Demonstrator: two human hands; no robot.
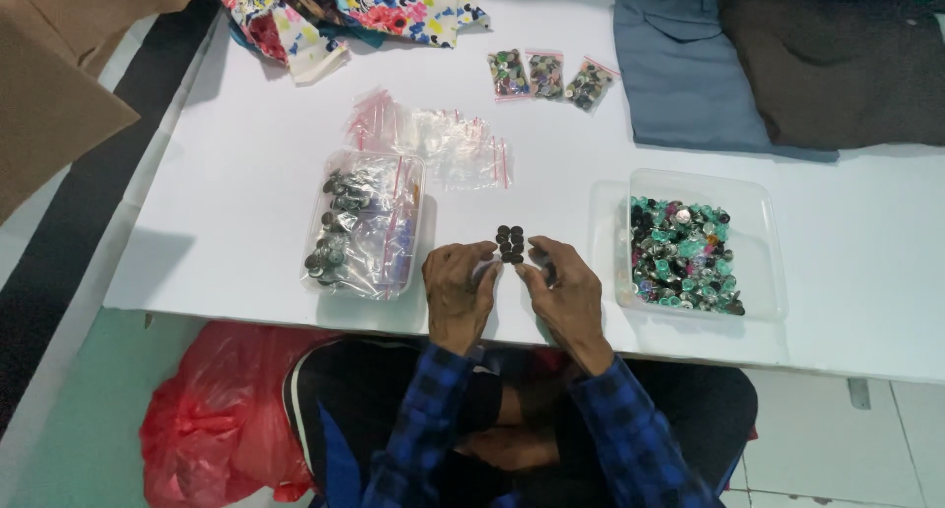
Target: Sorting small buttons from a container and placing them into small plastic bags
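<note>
A small cluster of dark round buttons (510, 243) lies in neat rows on the white table (246, 222), just ahead of my hands. My left hand (460, 286) rests on the table with its fingertips beside the cluster's left edge. My right hand (563, 289) sits to the right of the cluster, fingers curled, with something dark under its fingertips that I cannot make out. Both sleeves are blue and black plaid.
A clear tray (768, 242) of mixed green, black and pink buttons stands right. A clear box (366, 224) with dark buttons and bags is left. Empty zip bags (443, 144), three filled bags (546, 77), folded fabrics (689, 65) lie farther back. A red plastic bag (217, 419) sits below.
</note>
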